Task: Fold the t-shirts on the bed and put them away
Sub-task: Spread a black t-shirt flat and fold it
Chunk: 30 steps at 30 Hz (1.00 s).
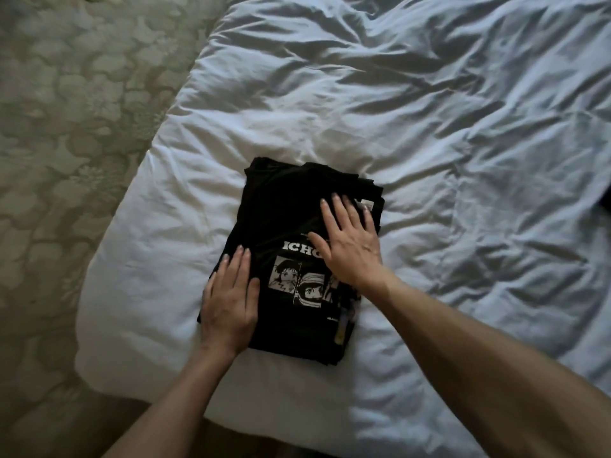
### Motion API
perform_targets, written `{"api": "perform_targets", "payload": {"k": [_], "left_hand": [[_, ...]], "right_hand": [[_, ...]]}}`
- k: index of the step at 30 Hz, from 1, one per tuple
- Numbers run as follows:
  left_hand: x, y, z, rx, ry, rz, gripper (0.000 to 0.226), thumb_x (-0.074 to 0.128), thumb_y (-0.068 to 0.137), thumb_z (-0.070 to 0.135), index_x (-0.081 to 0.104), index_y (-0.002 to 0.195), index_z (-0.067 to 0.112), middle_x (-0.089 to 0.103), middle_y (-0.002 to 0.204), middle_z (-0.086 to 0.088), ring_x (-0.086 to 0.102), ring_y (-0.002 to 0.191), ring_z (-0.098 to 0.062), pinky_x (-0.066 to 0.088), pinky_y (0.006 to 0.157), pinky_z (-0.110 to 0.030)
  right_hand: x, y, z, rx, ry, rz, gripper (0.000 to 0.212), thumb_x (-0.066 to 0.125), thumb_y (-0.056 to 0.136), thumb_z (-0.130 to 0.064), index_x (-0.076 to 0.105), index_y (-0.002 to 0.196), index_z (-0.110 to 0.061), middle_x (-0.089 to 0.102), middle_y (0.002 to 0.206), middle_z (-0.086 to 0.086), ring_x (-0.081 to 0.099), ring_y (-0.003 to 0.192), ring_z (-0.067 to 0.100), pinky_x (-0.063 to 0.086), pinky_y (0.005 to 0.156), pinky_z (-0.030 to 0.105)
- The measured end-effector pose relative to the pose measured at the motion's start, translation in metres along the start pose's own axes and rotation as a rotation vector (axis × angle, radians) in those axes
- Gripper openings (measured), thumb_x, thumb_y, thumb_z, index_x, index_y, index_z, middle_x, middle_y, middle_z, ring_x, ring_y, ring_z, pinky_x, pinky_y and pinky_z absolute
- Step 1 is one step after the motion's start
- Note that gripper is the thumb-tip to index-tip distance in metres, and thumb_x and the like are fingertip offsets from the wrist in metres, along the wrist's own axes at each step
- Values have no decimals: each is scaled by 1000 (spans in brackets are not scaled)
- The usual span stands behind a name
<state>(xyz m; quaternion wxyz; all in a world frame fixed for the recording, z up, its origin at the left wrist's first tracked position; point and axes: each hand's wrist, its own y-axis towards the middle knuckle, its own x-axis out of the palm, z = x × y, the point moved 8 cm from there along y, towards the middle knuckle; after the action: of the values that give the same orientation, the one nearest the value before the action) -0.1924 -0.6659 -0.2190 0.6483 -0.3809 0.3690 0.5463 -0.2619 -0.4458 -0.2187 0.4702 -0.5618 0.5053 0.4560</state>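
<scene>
Folded black t-shirt [284, 226] w/ white comic print lies atop a dark stack on white duvet [429, 127], near bed corner. Left hand [229, 300] & right hand [348, 242] press flat on it, fingers straight, gripping nothing.

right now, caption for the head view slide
Both hands, left and right, press flat on a folded black t-shirt on the white duvet.

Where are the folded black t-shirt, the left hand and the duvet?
t-shirt [274, 206]: head view, plain upper part.
left hand [229, 300]: head view, back of hand.
duvet [429, 133]: head view, bare wrinkled middle.
</scene>
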Motion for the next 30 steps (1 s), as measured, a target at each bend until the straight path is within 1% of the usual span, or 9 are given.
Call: {"api": "perform_targets", "payload": {"k": [4,7,9,13,17,22,25,28,30], "left_hand": [[-23,1,-7,-134,-137,198,46,39,97,36,62,126,8,62,125,-10,54,116,-30,43,93,-45],[-25,-6,-19,-279,-210,198,33,54,96,34,63,113,7,65,103,-9,60,94,-29,44,77,-39],[-23,-6,-21,-286,-271,159,21,62,96,22,64,108,5,66,96,-8,62,87,-28,41,72,-32],[-35,4,-28,-316,-382,197,11,55,98,10,63,92,4,63,75,-6,59,73,-27,39,66,-33],[-39,5,-33,-426,-404,233,18,49,102,14,60,94,3,57,78,-1,54,76,-25,30,65,-27],[-34,-11,-27,-530,-505,133,29,61,95,37,56,109,12,61,94,0,57,88,-18,37,75,-27],[-32,-17,-18,-370,-422,97,25,66,93,24,58,113,10,65,91,2,61,86,-18,41,70,-23],[-30,-17,-29,-364,-484,117,18,57,98,11,65,113,6,67,88,3,64,86,-18,41,65,-7],[-29,-16,-35,-380,-513,118,24,51,100,8,66,118,6,68,94,4,64,91,-16,40,68,-4]], "right_hand": [[-6,-22,-6,76,42,49,68,28,97,-56,35,152,-16,30,158,14,25,147,32,23,118,48],[-12,-49,-12,95,106,119,69,37,97,-55,37,150,-11,28,157,21,23,146,37,23,118,48],[-9,-68,-21,53,127,125,70,39,96,-56,38,150,-12,28,156,22,24,146,38,24,118,47],[10,-90,-13,162,120,45,75,35,94,-63,36,151,-14,27,156,21,25,144,38,29,115,50],[6,-94,-15,262,134,53,77,32,94,-61,37,149,-8,32,154,21,30,141,38,33,112,51],[-3,-114,-35,266,202,117,81,30,94,-66,39,147,-6,34,152,21,35,139,36,35,110,48],[0,-127,-43,251,181,125,77,32,96,-63,40,147,-6,33,153,22,35,140,36,33,112,46],[8,-131,-40,274,160,102,78,34,95,-63,41,146,-6,34,152,22,37,138,36,34,110,48],[12,-130,-37,296,134,86,79,35,93,-64,42,146,-6,35,152,22,39,137,35,36,109,50]]}}
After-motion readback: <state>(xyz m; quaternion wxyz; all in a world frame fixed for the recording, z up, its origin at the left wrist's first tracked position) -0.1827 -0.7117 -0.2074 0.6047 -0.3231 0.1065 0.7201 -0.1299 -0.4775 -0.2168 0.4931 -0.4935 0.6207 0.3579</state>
